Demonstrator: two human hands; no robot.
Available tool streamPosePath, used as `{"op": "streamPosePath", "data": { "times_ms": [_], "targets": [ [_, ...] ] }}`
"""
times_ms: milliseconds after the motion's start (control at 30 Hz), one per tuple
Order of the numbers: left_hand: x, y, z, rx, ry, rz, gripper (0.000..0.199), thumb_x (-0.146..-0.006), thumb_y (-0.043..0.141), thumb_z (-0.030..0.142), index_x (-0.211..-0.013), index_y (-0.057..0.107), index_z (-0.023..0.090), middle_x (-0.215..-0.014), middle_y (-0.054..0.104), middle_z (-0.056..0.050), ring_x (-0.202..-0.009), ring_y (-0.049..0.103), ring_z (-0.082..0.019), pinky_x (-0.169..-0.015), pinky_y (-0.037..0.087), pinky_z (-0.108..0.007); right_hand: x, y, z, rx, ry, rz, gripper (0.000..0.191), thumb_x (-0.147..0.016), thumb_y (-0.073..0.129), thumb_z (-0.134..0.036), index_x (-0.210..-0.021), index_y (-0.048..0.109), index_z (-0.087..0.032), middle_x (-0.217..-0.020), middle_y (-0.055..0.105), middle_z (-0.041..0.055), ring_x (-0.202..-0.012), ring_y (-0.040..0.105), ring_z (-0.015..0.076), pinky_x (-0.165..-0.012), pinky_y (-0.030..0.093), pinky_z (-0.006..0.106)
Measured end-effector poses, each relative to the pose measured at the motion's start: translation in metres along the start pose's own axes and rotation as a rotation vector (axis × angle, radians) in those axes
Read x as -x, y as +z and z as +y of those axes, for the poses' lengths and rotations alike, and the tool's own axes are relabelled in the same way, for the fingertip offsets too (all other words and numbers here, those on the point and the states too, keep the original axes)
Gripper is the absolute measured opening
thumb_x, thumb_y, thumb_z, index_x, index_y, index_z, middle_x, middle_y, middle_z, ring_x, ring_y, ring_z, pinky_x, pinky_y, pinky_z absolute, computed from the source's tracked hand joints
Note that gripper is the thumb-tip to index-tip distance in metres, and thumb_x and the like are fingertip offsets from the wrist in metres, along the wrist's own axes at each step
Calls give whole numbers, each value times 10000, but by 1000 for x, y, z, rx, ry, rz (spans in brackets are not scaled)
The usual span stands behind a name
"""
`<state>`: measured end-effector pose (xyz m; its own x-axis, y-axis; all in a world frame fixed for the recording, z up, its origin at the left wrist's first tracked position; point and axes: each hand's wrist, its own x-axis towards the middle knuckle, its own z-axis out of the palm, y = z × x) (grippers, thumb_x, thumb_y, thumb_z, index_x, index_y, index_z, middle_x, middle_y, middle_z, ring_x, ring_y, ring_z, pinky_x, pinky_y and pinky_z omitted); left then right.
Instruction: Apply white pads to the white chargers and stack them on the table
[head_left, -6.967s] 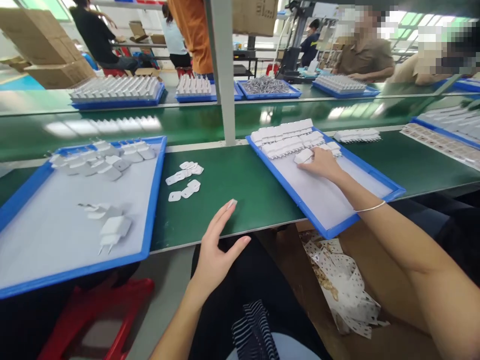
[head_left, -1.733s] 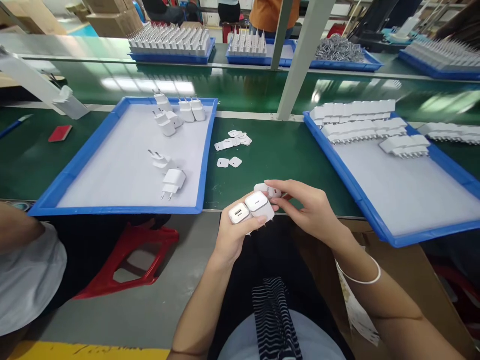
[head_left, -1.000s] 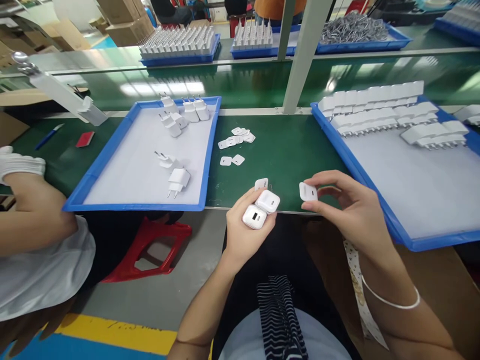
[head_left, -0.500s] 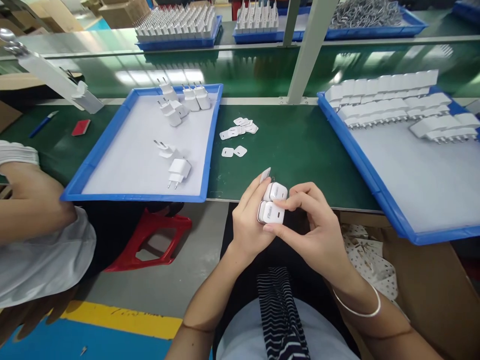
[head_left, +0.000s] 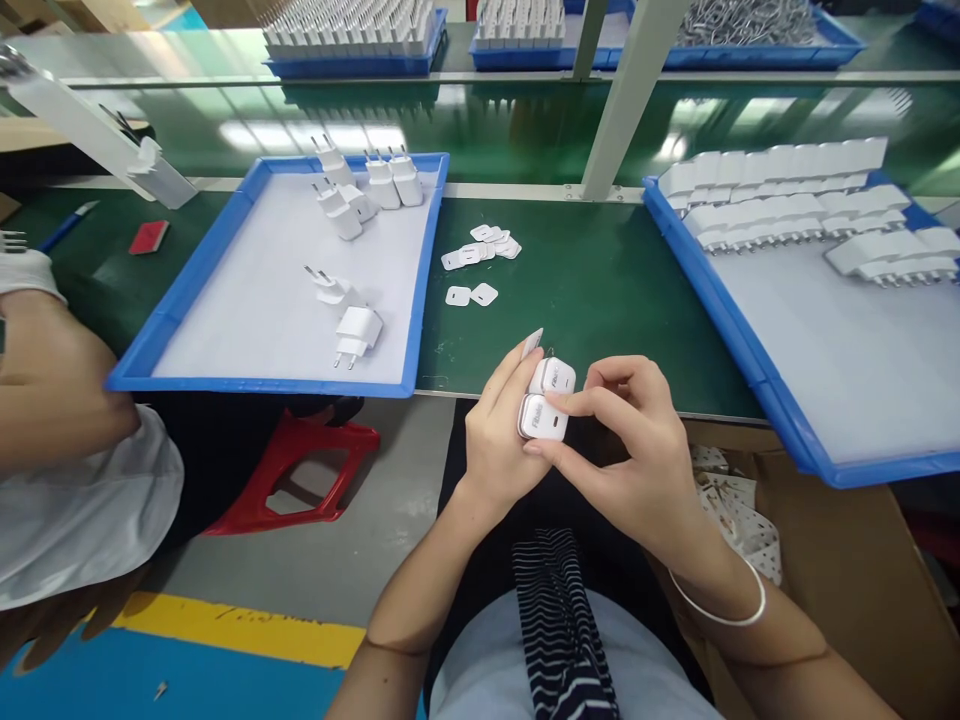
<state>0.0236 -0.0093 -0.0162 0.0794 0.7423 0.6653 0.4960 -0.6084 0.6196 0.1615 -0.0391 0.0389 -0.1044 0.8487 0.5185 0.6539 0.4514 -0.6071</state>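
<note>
Head camera: at the left edge of the frame, a co-worker's forearm (head_left: 52, 370) wearing a white glove (head_left: 30, 272) rests near a blue pen-like tool (head_left: 67, 228) and a red booklet (head_left: 148, 237). Next comes the left blue tray (head_left: 259, 385); white plugs (head_left: 341, 212) cluster near its far right corner, prongs up, and two loose plugs (head_left: 358, 328) lie at its near right. A red stool (head_left: 296, 475) stands below it. Around the centre, small white plates (head_left: 480, 253) lie scattered on the green bench (head_left: 607, 290), some overlapping. Below them, the person's left hand (head_left: 496, 435) grips two white chargers side by side, an upper charger (head_left: 559, 376) and a lower charger (head_left: 543, 420), faces turned toward the right hand; a thin plate (head_left: 532, 342) stands tilted at its fingertips. The right hand (head_left: 641, 450), with a white bracelet (head_left: 739, 624) at the wrist, has thumb and index finger closed on the edges of the lower charger's face, the other fingers curled. Farther right, rows of chargers (head_left: 795, 218) fill the far part of the right blue tray (head_left: 750, 370). Beneath that, at lower right, a cardboard box (head_left: 840, 570) contains dotted sheets (head_left: 742, 520).
</note>
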Motion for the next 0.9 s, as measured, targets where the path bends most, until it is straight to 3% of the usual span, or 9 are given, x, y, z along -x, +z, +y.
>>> {"op": "streamPosePath", "data": {
  "times_ms": [333,633,900],
  "targets": [
    [-3,-4,1,13,-12,-19,476,-892,656,255,-1359,595,183,-1400,650,-123,-1266,650,-271,-1050,588,-409,-2,1,2,45,-97,-21,174,-859,741,-249,-1008,652,-246,-1059,572,105,-924,583,258,-765,552,456],
    [-6,-6,4,42,11,-30,441,-898,681,266,-1315,607,141,-1368,667,-149,-1268,651,-266,-1047,591,-401,-10,-7,8,142,-281,-117,197,-905,724,-297,-1080,664,-229,-1134,603,135,-920,608,235,-793,589,431],
    [-5,-4,4,52,6,-23,468,-878,696,241,-1332,610,167,-1348,682,-127,-1277,644,-270,-1055,585,-398,-11,-9,5,0,-192,-137,213,-891,726,-239,-1094,668,-214,-1157,612,137,-1021,628,263,-845,597,441]
  ]
}}
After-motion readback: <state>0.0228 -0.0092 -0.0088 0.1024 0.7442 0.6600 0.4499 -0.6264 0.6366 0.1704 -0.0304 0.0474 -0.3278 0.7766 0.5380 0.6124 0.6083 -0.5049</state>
